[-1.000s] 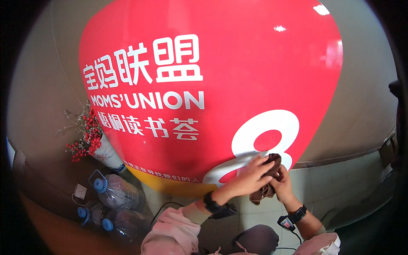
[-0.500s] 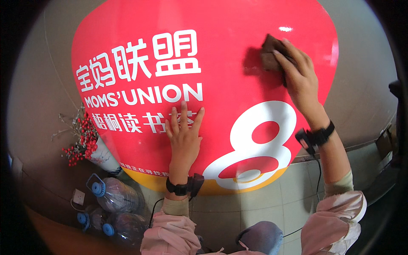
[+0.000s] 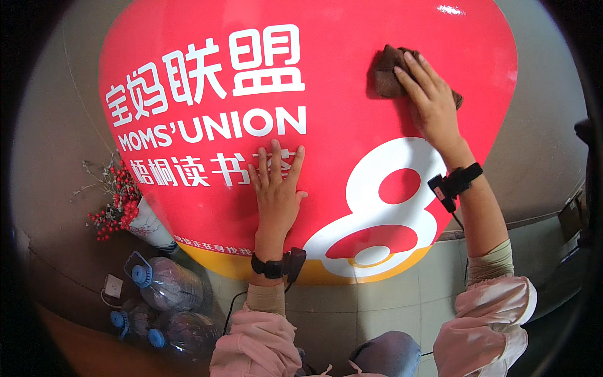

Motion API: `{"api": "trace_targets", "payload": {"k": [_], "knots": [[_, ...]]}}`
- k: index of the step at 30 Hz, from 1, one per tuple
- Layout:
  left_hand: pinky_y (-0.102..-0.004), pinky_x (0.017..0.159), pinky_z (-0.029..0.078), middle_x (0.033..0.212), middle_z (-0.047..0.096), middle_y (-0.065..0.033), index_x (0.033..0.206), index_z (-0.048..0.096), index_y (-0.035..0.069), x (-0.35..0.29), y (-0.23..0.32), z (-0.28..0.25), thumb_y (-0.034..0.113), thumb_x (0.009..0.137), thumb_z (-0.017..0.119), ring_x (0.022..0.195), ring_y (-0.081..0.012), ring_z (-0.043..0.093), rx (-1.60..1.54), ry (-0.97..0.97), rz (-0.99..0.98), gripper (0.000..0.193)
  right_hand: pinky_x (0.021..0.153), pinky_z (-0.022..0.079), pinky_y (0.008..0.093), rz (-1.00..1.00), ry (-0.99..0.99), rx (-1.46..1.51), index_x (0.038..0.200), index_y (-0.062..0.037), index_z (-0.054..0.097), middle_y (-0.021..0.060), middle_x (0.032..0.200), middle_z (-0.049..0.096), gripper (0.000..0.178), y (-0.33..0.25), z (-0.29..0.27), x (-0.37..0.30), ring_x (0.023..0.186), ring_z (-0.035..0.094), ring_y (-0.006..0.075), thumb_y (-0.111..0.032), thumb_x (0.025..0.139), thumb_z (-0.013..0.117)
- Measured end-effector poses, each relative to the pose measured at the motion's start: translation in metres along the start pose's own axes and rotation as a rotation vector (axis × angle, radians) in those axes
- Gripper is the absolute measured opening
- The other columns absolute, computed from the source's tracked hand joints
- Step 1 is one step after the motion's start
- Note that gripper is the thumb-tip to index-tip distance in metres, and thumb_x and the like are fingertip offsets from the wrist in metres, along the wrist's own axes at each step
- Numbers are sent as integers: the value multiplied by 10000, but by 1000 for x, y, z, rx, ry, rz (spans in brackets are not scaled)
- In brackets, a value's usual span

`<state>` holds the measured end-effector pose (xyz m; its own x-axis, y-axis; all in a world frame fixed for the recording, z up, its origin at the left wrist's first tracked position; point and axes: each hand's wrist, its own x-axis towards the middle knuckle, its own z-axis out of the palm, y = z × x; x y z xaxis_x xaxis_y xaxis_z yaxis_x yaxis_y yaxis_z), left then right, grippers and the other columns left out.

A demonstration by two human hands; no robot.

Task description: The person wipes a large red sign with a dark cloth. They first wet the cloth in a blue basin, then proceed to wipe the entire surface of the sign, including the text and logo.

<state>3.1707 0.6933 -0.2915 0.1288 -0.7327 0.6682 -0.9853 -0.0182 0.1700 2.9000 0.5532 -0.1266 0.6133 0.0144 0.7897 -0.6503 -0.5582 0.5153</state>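
So, right hand (image 3: 433, 113): fingers laid over the brown cloth (image 3: 389, 78), gripping it against the board (image 3: 339, 75); thumb hidden.
Cloth: bunched under that hand, on the board's far right part.
Left hand (image 3: 276, 201): palm down on the board's near middle, fingers spread and released.
Board: red, white lettering, yellow near edge.
Vase (image 3: 154, 228): left of the board, holding red berries (image 3: 125, 208).
Bottles (image 3: 176, 286): near left, clear, blue-capped.
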Motion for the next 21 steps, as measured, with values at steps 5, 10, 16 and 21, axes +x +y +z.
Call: {"api": "trace_targets", "payload": {"k": [5, 10, 16, 21], "knots": [[-577, 1167, 178, 1617, 90, -101, 1518, 269, 318, -5, 2, -2, 228, 703, 844, 1481, -360, 90, -50, 21, 2, 1002, 1004, 427, 407, -79, -115, 105, 1286, -115, 585, 64, 1446, 482, 448, -40, -5, -35, 1344, 439, 266, -82, 842, 536], [-548, 1174, 191, 1615, 101, -102, 1516, 281, 312, -14, 7, -9, 175, 735, 813, 1478, -354, 114, -48, -8, -8, 955, 1026, 414, 376, -138, -226, 141, 1274, -111, 591, 49, 1427, 490, 426, -78, -9, -73, 1332, 448, 235, -143, 854, 526], [-546, 1166, 216, 1612, 108, -108, 1512, 293, 312, -17, 10, -6, 150, 743, 803, 1475, -356, 127, -45, -32, -3, 937, 1037, 417, 361, -182, -299, 217, 1264, -137, 597, 14, 1440, 471, 398, -116, 2, -116, 1347, 415, 209, -162, 872, 535], [-548, 1158, 237, 1605, 117, -122, 1514, 291, 310, -17, 13, -2, 143, 740, 807, 1472, -358, 140, -44, -14, -8, 945, 1037, 423, 360, -159, -377, 312, 1257, -143, 605, 6, 1434, 481, 382, -143, 8, -150, 1354, 409, 190, -164, 879, 559]]}}
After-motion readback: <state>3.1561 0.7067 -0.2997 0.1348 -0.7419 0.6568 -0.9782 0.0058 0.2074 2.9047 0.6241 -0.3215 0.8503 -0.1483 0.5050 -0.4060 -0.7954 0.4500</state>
